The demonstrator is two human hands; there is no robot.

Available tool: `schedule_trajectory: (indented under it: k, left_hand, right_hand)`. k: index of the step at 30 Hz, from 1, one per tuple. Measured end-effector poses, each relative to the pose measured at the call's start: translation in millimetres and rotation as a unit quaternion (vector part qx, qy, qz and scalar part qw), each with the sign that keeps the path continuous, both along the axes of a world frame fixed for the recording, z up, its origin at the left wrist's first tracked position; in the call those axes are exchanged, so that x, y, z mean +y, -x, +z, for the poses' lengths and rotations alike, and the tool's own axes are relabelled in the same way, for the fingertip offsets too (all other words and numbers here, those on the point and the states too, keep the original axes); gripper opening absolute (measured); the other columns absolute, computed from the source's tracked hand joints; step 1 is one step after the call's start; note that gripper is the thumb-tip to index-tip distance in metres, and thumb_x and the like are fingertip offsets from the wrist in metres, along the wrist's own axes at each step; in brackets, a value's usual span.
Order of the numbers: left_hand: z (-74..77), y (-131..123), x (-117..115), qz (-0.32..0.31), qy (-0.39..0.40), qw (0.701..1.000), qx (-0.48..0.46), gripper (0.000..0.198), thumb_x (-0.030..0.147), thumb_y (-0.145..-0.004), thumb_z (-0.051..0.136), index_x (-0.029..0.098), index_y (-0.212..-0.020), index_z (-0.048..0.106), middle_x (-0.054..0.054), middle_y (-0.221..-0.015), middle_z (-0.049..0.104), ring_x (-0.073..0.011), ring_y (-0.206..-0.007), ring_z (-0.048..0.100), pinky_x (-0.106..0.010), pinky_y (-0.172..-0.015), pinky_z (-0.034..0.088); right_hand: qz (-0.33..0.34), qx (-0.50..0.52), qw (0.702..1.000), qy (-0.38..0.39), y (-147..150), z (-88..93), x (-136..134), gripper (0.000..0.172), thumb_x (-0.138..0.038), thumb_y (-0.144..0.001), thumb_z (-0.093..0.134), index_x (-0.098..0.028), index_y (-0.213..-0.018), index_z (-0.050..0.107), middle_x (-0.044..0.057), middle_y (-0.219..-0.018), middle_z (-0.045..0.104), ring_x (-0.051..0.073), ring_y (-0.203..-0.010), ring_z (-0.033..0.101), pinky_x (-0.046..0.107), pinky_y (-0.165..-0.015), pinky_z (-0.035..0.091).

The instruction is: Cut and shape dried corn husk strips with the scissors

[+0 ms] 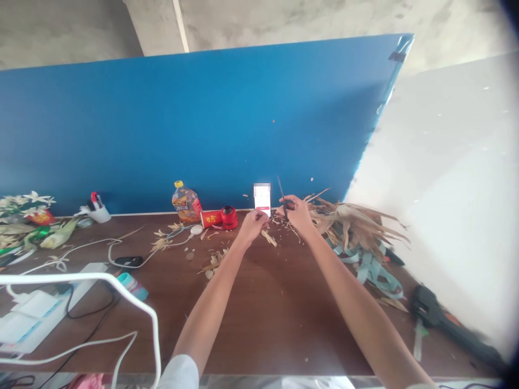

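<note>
- Broadly, a blue panel [227, 124] stands at the far side, behind a brown table [284, 324].
- Dried husks [357, 224] heap at right.
- Near them, the right hand [298, 212] grips a thin, dark tool [281, 189].
- Left of it, the left hand [254, 222] is pinched narrow; what it holds cannot be told.
- Just beyond that hand is a lit phone [263, 195].
- Pale scraps [268, 237] lie nearer.

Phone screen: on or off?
On: the phone screen glows white, with a red strip low down, near the left hand.
</note>
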State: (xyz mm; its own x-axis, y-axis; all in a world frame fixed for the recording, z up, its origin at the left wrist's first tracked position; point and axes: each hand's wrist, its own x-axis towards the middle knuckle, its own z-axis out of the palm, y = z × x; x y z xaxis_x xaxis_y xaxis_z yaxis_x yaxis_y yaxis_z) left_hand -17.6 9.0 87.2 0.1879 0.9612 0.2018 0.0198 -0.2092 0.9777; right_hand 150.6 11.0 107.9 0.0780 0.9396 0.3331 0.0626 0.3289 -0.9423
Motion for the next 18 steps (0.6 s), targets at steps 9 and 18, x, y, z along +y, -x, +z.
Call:
schedule_trajectory:
  k: [9, 18]
  left_hand:
    - [13.7, -0.7, -9.5, -0.003, 0.032, 0.999, -0.036, 0.023, 0.024, -0.073, 0.068, 0.013, -0.092, 0.060, -0.006, -0.081, 0.066, -0.0108, -0.067, 0.060, -0.028, -0.070, 0.050]
    - [4.6, 1.6, -4.4, 0.014, 0.018, 0.997, -0.070, 0.023, 0.027, -0.068, 0.073, 0.015, -0.074, 0.054, -0.002, -0.068, 0.064, -0.0115, -0.065, 0.061, -0.026, -0.066, 0.048]
  right_hand:
    - [-0.037, -0.047, 0.998, 0.012, -16.6, -2.7, 7.5, 0.043, -0.033, -0.061, 0.072, -0.017, -0.099, 0.060, 0.002, -0.067, 0.066, 0.017, -0.059, 0.062, 0.026, -0.053, 0.045]
    - [-0.079, -0.167, 0.983, 0.015, -14.5, -14.7, 12.2, 0.041, -0.030, -0.063, 0.065, -0.016, -0.102, 0.063, 0.004, -0.072, 0.067, 0.016, -0.058, 0.058, 0.022, -0.048, 0.039]
